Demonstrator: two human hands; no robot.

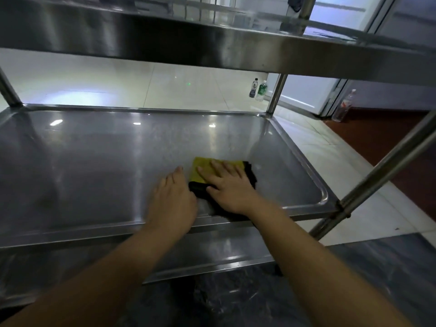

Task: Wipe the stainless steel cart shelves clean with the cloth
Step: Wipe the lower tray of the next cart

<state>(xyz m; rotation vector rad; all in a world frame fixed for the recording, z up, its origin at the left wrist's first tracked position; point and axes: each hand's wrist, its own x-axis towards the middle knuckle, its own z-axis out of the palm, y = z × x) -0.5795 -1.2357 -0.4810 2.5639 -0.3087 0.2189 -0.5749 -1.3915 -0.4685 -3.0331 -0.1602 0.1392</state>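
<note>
Down on the middle shelf (94, 161), the right hand (226, 187) presses flat on the cloth (200, 168) to wipe; beside the cloth, the left hand (173, 197) rests open, bracing.

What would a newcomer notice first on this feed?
The yellow and black cloth stands out first, pressed flat under the right hand near the front right of the steel shelf. The left hand lies flat on the bare steel just to its left. Past the cart, two bottles stand on the pale floor by the far right post.
</note>
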